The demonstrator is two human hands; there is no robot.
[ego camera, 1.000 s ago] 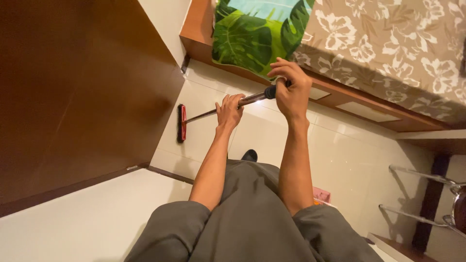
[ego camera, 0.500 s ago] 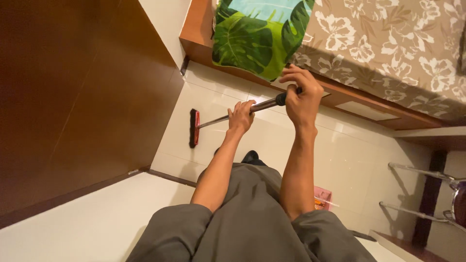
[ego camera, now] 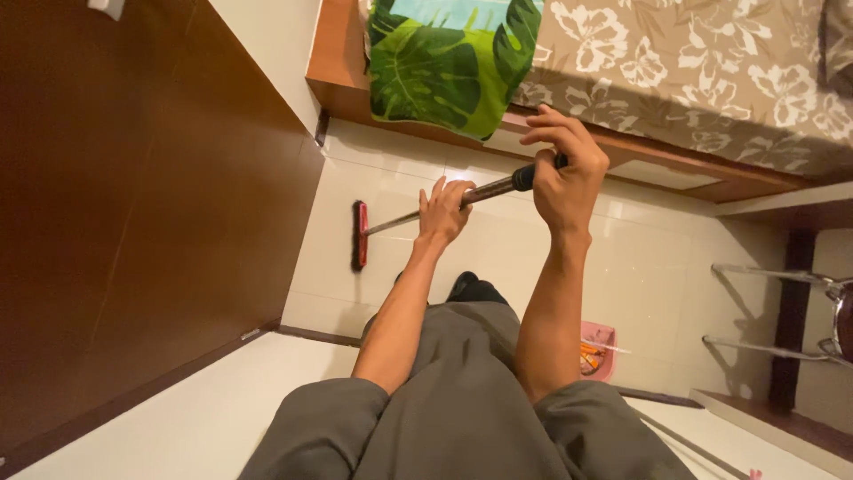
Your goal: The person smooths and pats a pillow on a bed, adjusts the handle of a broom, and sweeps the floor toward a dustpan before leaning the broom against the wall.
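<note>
Behind the hands [ego camera: 569, 173], a pink bin [ego camera: 597, 351] holds orange wrappers.

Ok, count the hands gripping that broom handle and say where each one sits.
2. The left hand grips the middle of the broom handle, nearer the red broom head. The right hand closes around the black top end.

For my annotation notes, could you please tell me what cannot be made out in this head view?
- Pink bin: contents too small, partly behind the right forearm.
- Broom head: bristles edge-on, floor dirt undetectable.
- Metal chair: cut off by right edge.
- Black shoe: mostly hidden by trousers.
</note>
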